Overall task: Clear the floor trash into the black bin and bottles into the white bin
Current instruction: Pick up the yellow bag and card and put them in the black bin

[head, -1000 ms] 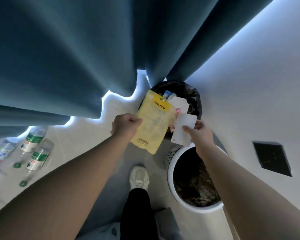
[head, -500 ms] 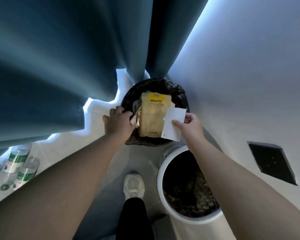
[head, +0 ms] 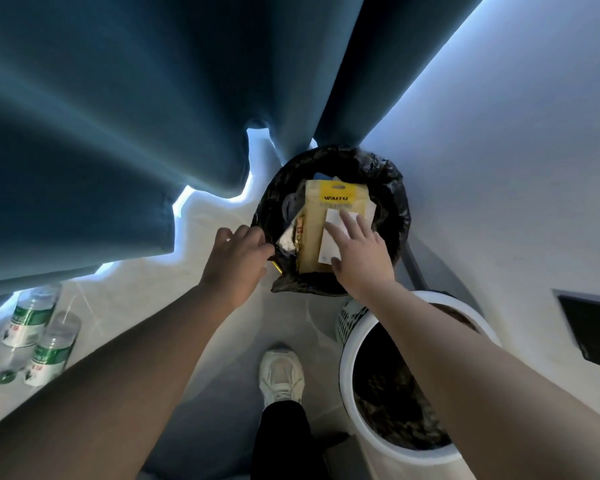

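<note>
The black bin [head: 392, 188], lined with a black bag, stands against the wall ahead. A yellow pouch [head: 329, 216] lies on top of the trash inside it, with a white card [head: 331, 237] on the pouch. My right hand [head: 357, 251] hovers over the card with straight, spread fingers and holds nothing. My left hand [head: 238, 258] is at the bin's left rim, fingers loosely curled, gripping nothing I can see. The white bin [head: 347, 368] stands nearer, lower right. Two clear bottles with green labels [head: 45, 344] lie on the floor at the far left.
Dark blue curtains [head: 153, 116] hang at the left and behind the black bin. A white wall [head: 499, 168] with a dark floor-level panel [head: 589, 327] runs along the right. My white shoe [head: 281, 372] is on the floor between the bins. Green caps [head: 6, 377] lie by the bottles.
Both hands have let go: the yellow pouch and the white card now lie in the black bin. My right hand has opened above the card.
</note>
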The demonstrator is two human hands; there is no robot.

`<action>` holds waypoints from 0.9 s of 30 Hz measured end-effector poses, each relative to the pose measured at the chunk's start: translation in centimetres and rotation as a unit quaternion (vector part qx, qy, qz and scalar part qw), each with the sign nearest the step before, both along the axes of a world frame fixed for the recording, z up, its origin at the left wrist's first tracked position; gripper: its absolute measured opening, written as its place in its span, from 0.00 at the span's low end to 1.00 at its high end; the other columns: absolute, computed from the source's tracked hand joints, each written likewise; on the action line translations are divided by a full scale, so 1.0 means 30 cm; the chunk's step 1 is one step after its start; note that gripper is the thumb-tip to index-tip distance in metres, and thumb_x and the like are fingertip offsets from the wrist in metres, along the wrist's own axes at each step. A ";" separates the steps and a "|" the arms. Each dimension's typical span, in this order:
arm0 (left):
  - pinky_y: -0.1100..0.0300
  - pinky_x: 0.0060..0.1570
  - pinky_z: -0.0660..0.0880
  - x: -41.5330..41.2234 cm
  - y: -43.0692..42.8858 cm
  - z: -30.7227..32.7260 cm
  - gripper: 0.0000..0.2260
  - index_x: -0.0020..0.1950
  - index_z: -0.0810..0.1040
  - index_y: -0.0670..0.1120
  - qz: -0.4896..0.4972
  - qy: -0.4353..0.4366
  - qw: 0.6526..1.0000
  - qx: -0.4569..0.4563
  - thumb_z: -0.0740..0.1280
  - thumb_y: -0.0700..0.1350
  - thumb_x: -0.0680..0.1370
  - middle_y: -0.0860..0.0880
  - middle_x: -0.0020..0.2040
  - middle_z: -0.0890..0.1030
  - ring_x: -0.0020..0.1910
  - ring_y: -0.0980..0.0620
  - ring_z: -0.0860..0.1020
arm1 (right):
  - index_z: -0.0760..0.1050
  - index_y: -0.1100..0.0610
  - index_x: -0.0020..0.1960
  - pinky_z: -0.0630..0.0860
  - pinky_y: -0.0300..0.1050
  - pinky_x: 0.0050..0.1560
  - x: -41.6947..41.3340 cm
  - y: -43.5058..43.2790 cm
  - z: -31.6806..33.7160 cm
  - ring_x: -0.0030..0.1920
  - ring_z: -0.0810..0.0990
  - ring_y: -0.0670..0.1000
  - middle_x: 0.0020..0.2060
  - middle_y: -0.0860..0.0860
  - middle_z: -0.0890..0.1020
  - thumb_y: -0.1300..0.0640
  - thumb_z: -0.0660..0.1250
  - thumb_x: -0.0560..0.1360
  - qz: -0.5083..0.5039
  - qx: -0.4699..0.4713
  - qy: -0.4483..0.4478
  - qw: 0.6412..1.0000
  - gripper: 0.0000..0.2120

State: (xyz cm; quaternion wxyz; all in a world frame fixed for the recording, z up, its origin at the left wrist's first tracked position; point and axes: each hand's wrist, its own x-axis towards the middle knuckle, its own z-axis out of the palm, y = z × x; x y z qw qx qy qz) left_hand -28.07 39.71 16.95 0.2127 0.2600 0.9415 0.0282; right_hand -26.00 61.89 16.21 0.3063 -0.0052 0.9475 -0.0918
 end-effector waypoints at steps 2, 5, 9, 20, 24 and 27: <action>0.51 0.46 0.69 -0.018 0.000 -0.023 0.08 0.37 0.81 0.48 -0.012 0.017 1.000 0.014 0.77 0.41 0.64 0.48 0.39 0.75 0.42 0.45 0.74 | 0.46 0.44 0.78 0.49 0.60 0.76 -0.011 -0.018 -0.050 0.78 0.40 0.58 0.79 0.50 0.41 0.50 0.58 0.81 0.062 0.025 -0.054 0.996 0.31; 0.52 0.44 0.66 -0.031 -0.033 -0.067 0.08 0.36 0.80 0.49 -0.050 0.041 0.998 0.027 0.78 0.40 0.63 0.49 0.38 0.74 0.40 0.45 0.74 | 0.40 0.44 0.78 0.47 0.63 0.76 -0.048 -0.045 -0.137 0.77 0.37 0.58 0.78 0.49 0.36 0.51 0.55 0.82 0.073 0.053 -0.120 0.989 0.32; 0.51 0.48 0.66 -0.032 -0.113 -0.112 0.04 0.39 0.82 0.48 -0.090 0.072 0.989 0.094 0.75 0.42 0.69 0.50 0.41 0.76 0.42 0.46 0.74 | 0.38 0.44 0.79 0.51 0.63 0.75 -0.083 -0.070 -0.227 0.78 0.38 0.57 0.77 0.48 0.35 0.49 0.54 0.82 0.059 0.062 -0.194 0.977 0.32; 0.43 0.63 0.63 0.094 -0.219 0.020 0.24 0.65 0.75 0.46 0.026 -0.026 0.999 0.002 0.73 0.46 0.70 0.43 0.68 0.71 0.67 0.43 0.69 | 0.40 0.43 0.78 0.46 0.66 0.74 0.013 -0.115 0.017 0.78 0.38 0.58 0.78 0.50 0.38 0.39 0.49 0.81 0.069 0.059 -0.128 0.988 0.31; 0.42 0.69 0.56 0.212 -0.311 0.115 0.31 0.76 0.59 0.50 0.110 -0.059 0.991 -0.043 0.67 0.53 0.76 0.45 0.75 0.61 0.74 0.45 0.59 | 0.39 0.43 0.78 0.45 0.67 0.74 0.107 -0.230 0.142 0.78 0.38 0.58 0.78 0.49 0.38 0.37 0.47 0.80 0.111 0.047 -0.079 0.990 0.31; 0.42 0.70 0.56 0.308 -0.410 0.167 0.33 0.77 0.54 0.50 0.148 -0.064 0.984 -0.070 0.64 0.55 0.77 0.45 0.76 0.60 0.75 0.44 0.58 | 0.37 0.44 0.78 0.43 0.66 0.74 0.175 -0.353 0.192 0.78 0.37 0.57 0.78 0.50 0.37 0.36 0.48 0.80 0.134 0.048 -0.064 0.988 0.32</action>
